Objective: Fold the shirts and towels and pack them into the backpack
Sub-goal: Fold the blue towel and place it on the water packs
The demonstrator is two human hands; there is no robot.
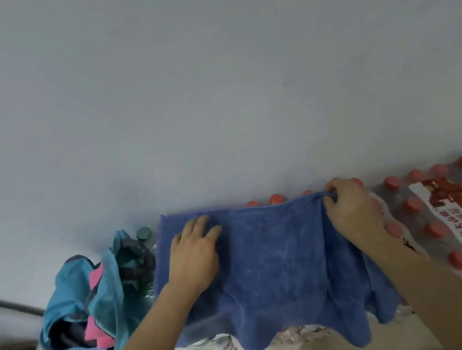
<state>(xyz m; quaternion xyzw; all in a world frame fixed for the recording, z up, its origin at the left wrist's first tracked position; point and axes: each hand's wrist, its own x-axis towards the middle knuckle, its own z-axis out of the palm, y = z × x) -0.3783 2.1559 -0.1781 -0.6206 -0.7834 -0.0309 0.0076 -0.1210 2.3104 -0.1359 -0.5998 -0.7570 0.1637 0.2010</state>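
Nearest of all, two bare arms are being stretched forward from the bottom edge. The front edge of a blue towel [276, 260] is being left to hang down in wavy folds over the near side of the packs under it. The towel is being spread flat on top of packs of bottles, right in the middle of the view.

The left hand [196, 253] is being pressed flat on the left part of the towel, with its fingers spread wide and nothing pinched in it. The right hand [351, 209] is being closed on the far right corner of the towel, and a small bunch of cloth is being squeezed between the thumb and fingers. The two hands are being kept well apart, one on each side of the towel.

To the left, just beside the towel, a teal backpack [76, 306] is being left open, and pink cloth [96, 333] is being shown inside its mouth. A green-capped bottle [143, 234] is being seen just behind the backpack.

To the right, a wrapped pack of red-capped bottles [453, 222] is being kept beside the towel, touching the right wrist.

Farthest away, everything is being backed by a plain pale wall [210, 74]
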